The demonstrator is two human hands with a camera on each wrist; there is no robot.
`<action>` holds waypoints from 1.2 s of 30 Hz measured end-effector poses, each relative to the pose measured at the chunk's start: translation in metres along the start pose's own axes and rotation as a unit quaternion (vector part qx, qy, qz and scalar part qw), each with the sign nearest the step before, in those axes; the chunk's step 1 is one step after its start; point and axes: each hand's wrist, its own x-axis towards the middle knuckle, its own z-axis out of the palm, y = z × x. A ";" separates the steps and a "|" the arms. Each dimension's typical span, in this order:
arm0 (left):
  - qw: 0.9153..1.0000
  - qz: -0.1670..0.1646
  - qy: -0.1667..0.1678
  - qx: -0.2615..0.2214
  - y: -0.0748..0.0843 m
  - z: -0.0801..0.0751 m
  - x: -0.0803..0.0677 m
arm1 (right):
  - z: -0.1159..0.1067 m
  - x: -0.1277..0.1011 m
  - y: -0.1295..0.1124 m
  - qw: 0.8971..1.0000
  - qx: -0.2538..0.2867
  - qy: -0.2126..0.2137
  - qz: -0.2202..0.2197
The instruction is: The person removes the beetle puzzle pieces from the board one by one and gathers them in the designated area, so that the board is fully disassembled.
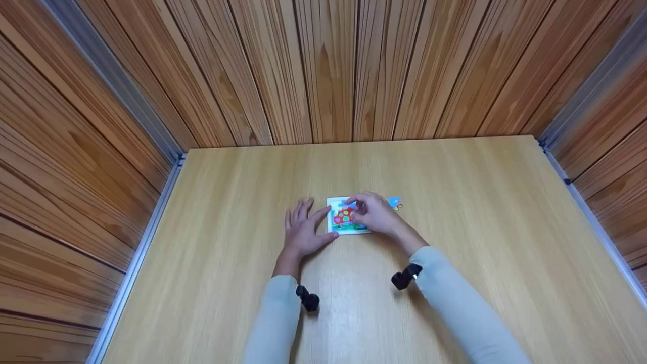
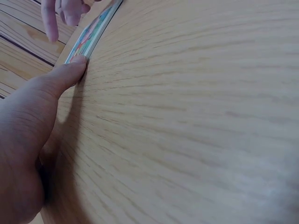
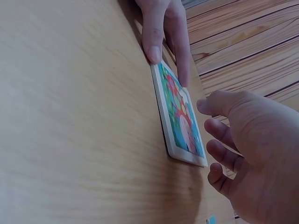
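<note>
A small framed picture puzzle point(image 1: 345, 216) is laid flat mid-table point(image 1: 455, 283); its left edge is pressed by the flat, relaxed left hand point(image 1: 302, 230); the right hand point(image 1: 371, 212) is held over it, fingers loosely curled, grasping nothing visible; a loose piece point(image 1: 395, 203) is seen just right; no writing is legible.

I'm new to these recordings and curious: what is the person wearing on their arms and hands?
Both arms wear long, pale grey-green sleeves down to the wrists. A small black camera unit is strapped at the right wrist, another at the left. The left hand and right hand are bare, with no gloves or rings visible.
</note>
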 end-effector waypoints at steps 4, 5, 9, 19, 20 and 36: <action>1.000 0.003 0.000 -0.002 -0.004 0.001 0.002 | 0.006 0.003 -0.003 1.000 0.002 -0.006 0.006; 1.000 0.004 0.000 -0.004 -0.004 0.001 0.002 | 0.007 0.004 -0.003 1.000 0.003 -0.007 0.007; 1.000 0.004 -0.002 -0.007 -0.004 0.001 0.002 | 0.012 0.008 -0.005 1.000 0.000 -0.008 0.007; 1.000 0.003 -0.003 -0.006 -0.004 0.001 0.002 | 0.024 0.015 -0.003 1.000 -0.012 -0.007 0.005; 1.000 0.004 -0.002 -0.006 -0.004 0.001 0.002 | 0.025 0.015 -0.003 1.000 -0.016 -0.007 0.005; 1.000 0.005 0.000 -0.010 -0.003 0.000 0.002 | 0.027 0.015 -0.005 0.997 -0.063 -0.040 0.019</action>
